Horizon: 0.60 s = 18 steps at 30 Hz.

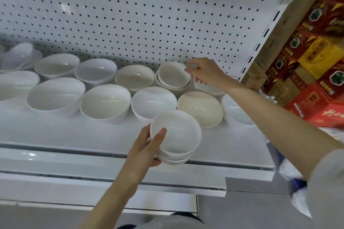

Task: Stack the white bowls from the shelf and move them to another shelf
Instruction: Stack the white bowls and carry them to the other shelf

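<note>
My left hand (147, 147) grips a small stack of white bowls (176, 135) by the rim, held just above the front of the white shelf (74, 132). My right hand (202, 72) reaches to the back right of the shelf and pinches the rim of the top bowl (173, 74) of another short stack, which is tilted. Several single white bowls stand in two rows on the shelf, among them a cream bowl (201, 108) and a white bowl (154, 100) just behind the held stack. A further bowl (208, 88) is partly hidden under my right hand.
A white pegboard wall (130, 15) closes the back of the shelf. A slotted upright post (260, 42) bounds it on the right. Red and yellow cartons (316, 61) are piled beyond the post. A lower shelf edge (111, 182) runs below.
</note>
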{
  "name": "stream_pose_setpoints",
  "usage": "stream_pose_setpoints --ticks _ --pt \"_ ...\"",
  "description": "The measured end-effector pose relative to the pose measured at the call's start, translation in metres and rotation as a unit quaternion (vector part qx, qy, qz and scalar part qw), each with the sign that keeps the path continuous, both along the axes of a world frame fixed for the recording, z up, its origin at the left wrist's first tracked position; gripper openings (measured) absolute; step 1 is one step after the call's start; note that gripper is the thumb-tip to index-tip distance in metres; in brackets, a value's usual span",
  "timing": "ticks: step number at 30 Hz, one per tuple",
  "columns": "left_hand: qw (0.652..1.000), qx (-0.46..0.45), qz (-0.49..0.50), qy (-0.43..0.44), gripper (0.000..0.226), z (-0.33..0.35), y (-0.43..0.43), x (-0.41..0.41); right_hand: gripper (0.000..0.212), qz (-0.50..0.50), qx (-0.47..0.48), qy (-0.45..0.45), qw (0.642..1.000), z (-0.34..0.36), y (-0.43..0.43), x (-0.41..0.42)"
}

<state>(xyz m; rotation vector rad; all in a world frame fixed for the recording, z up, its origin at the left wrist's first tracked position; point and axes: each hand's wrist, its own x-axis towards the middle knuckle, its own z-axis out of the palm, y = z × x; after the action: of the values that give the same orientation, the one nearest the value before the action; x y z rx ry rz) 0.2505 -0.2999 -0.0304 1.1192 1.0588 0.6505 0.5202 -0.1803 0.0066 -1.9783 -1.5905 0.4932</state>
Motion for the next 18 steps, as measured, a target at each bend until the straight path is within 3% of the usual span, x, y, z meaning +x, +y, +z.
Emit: stream_pose_setpoints --ticks 7,18 --pt "0.999 0.002 0.047 -0.005 0.051 0.000 -0.008 0.009 0.045 0.024 -0.010 -0.021 0.999 -0.009 0.037 0.007" --pt "0.995 0.004 0.103 -0.006 0.028 -0.002 -0.015 0.017 0.046 0.055 -0.056 -0.052 0.996 -0.018 0.045 0.017"
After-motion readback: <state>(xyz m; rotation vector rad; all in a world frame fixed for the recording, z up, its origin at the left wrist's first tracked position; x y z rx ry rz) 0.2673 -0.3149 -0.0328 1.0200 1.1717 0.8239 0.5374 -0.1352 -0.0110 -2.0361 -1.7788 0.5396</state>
